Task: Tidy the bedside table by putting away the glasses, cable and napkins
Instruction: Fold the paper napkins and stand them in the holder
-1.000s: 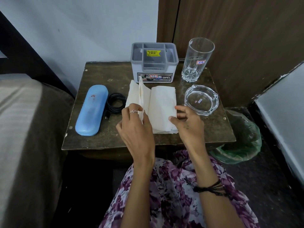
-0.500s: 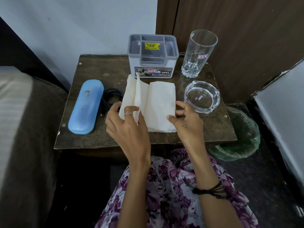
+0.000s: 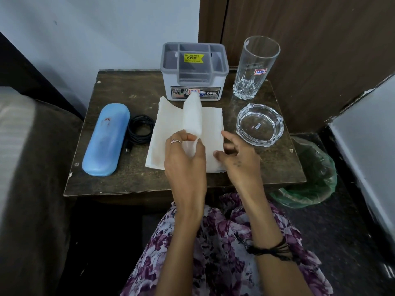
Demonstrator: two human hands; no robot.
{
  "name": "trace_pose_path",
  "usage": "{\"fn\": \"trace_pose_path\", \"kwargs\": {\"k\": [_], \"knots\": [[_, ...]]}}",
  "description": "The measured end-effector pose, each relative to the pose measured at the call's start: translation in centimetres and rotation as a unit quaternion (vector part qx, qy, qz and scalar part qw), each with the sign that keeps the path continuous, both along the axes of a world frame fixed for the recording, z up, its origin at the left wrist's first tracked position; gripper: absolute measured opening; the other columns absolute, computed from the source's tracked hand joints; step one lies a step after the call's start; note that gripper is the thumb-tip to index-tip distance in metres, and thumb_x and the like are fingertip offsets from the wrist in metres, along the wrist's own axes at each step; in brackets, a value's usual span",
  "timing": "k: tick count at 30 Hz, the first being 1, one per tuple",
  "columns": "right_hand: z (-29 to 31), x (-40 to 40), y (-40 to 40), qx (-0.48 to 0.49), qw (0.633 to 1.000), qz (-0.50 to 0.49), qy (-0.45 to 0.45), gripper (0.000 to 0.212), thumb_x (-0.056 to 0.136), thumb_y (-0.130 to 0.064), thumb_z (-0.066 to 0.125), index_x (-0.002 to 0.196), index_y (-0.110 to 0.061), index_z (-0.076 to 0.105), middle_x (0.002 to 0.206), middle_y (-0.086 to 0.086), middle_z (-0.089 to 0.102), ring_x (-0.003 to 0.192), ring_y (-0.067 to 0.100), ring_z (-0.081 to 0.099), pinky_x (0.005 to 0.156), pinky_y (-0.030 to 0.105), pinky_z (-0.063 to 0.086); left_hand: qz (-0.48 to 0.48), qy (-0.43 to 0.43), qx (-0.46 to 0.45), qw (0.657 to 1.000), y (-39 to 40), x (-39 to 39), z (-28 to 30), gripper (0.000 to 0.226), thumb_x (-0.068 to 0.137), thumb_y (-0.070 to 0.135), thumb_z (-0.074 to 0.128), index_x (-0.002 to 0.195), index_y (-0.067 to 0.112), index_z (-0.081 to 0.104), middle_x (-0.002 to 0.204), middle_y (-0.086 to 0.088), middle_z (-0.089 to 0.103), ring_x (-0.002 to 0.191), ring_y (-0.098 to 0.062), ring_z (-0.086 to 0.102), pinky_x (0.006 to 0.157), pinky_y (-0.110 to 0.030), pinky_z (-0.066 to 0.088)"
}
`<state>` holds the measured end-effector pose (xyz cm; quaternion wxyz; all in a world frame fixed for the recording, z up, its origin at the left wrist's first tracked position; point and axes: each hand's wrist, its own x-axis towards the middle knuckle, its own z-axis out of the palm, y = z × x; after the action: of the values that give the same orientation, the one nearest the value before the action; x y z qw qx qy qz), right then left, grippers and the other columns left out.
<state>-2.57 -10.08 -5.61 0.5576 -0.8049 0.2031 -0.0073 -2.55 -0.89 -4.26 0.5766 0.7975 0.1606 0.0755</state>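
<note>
A stack of white napkins (image 3: 168, 127) lies in the middle of the dark wooden bedside table (image 3: 111, 90). My left hand (image 3: 184, 159) pinches the top napkin's lifted flap (image 3: 192, 116), which stands curled over the stack's centre. My right hand (image 3: 237, 159) rests on the stack's right edge with fingers spread, pressing it down. A blue glasses case (image 3: 105, 139) lies shut at the table's left. A coiled black cable (image 3: 140, 131) sits between the case and the napkins.
A grey organiser box (image 3: 193, 71) with several compartments stands at the back centre. A tall drinking glass (image 3: 254, 67) and a glass ashtray (image 3: 259, 127) are on the right. A green-lined bin (image 3: 310, 174) sits on the floor right; a bed (image 3: 27, 167) lies left.
My left hand has carried the napkin flap from the stack's left side over towards the centre and right. My right hand stays on the right edge.
</note>
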Motion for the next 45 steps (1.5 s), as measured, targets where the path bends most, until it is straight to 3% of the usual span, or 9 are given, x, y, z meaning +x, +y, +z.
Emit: {"fn": "trace_pose_path", "kwargs": {"k": [4, 9, 14, 20, 28, 30, 33, 41, 45], "knots": [[0.4, -0.2, 0.2, -0.003, 1.000, -0.022, -0.010, 0.028, 0.095, -0.023, 0.049, 0.119, -0.019, 0.063, 0.106, 0.001, 0.069, 0.097, 0.013, 0.064, 0.094, 0.040, 0.050, -0.035, 0.021, -0.063, 0.997, -0.4, -0.1, 0.1, 0.019, 0.087, 0.039, 0.056, 0.098, 0.023, 0.059, 0.109, 0.011, 0.061, 0.104, -0.002, 0.054, 0.082, -0.015, 0.041], [0.3, -0.3, 0.6, 0.006, 0.997, -0.069, -0.019, 0.046, 0.096, -0.043, 0.039, 0.090, -0.004, 0.063, 0.088, 0.014, 0.069, 0.084, 0.028, 0.066, 0.082, 0.052, 0.052, -0.043, 0.014, -0.083, 0.996, -0.1, 0.0, -0.3, 0.021, 0.094, 0.026, 0.048, 0.108, 0.023, 0.064, 0.106, 0.015, 0.063, 0.099, 0.004, 0.055, 0.086, -0.014, 0.044], [0.1, 0.1, 0.1, -0.072, 0.997, -0.005, 0.013, 0.034, 0.093, -0.031, 0.053, 0.123, -0.016, 0.060, 0.121, 0.002, 0.065, 0.111, 0.012, 0.059, 0.092, 0.021, 0.039, -0.046, 0.058, -0.054, 0.996, 0.9, 0.7, -1.1, 0.039, 0.087, 0.008, 0.059, 0.123, 0.021, 0.051, 0.118, 0.007, 0.052, 0.106, -0.003, 0.049, 0.087, -0.016, 0.040], [0.5, -0.1, 0.1, -0.061, 0.998, 0.004, 0.000, 0.029, 0.094, -0.022, 0.052, 0.120, -0.016, 0.063, 0.115, 0.000, 0.069, 0.106, 0.012, 0.062, 0.090, 0.025, 0.047, -0.076, 0.108, -0.130, 0.983, 1.5, 1.5, -1.7, 0.059, 0.079, 0.014, 0.070, 0.130, 0.020, 0.043, 0.112, -0.002, 0.065, 0.093, -0.011, 0.063, 0.079, -0.032, 0.054], [0.7, -0.2, 0.4, -0.096, 0.994, -0.029, -0.045, 0.046, 0.092, -0.038, 0.052, 0.134, -0.020, 0.047, 0.131, 0.000, 0.057, 0.116, 0.014, 0.055, 0.098, 0.032, 0.046, -0.103, 0.094, -0.217, 0.966, 1.7, 1.2, -1.0, 0.042, 0.082, 0.009, 0.066, 0.121, 0.017, 0.051, 0.095, 0.007, 0.066, 0.084, -0.004, 0.063, 0.060, -0.016, 0.054], [0.8, -0.2, 0.5, -0.114, 0.990, -0.028, -0.072, 0.044, 0.093, -0.038, 0.051, 0.132, -0.018, 0.050, 0.132, -0.002, 0.055, 0.118, 0.012, 0.053, 0.097, 0.027, 0.044, -0.111, 0.095, -0.240, 0.960, 1.9, 1.1, -0.8, 0.036, 0.082, 0.008, 0.065, 0.116, 0.017, 0.056, 0.099, 0.005, 0.067, 0.089, -0.009, 0.065, 0.066, -0.018, 0.057], [1.0, -0.4, 0.7, -0.062, 0.992, -0.024, -0.108, 0.042, 0.093, -0.039, 0.050, 0.130, -0.021, 0.051, 0.132, -0.003, 0.056, 0.120, 0.011, 0.053, 0.103, 0.035, 0.044, -0.128, 0.103, -0.303, 0.939, 2.1, 0.8, -0.6, 0.030, 0.081, 0.007, 0.065, 0.108, 0.020, 0.060, 0.099, 0.005, 0.072, 0.091, -0.015, 0.069, 0.079, -0.038, 0.058], [1.6, 0.4, 1.3, 0.127, 0.986, 0.027, -0.104, 0.053, 0.089, -0.046, 0.046, 0.137, -0.025, 0.046, 0.135, -0.004, 0.055, 0.119, 0.011, 0.055, 0.102, 0.039, 0.046, -0.104, 0.037, -0.340, 0.934, 1.3, 1.6, 0.7, 0.032, 0.086, 0.011, 0.060, 0.116, 0.018, 0.053, 0.102, 0.003, 0.069, 0.082, -0.007, 0.068, 0.066, -0.023, 0.057], [2.5, 2.1, 0.7, 0.170, 0.977, 0.035, -0.127, 0.032, 0.097, -0.026, 0.046, 0.129, -0.030, 0.051, 0.122, -0.008, 0.062, 0.111, 0.011, 0.060, 0.098, 0.037, 0.049, -0.127, 0.007, -0.309, 0.942, 0.8, 3.5, 1.9, 0.026, 0.090, 0.014, 0.055, 0.114, 0.022, 0.051, 0.099, 0.006, 0.066, 0.075, -0.001, 0.067, 0.057, -0.014, 0.052]]}}
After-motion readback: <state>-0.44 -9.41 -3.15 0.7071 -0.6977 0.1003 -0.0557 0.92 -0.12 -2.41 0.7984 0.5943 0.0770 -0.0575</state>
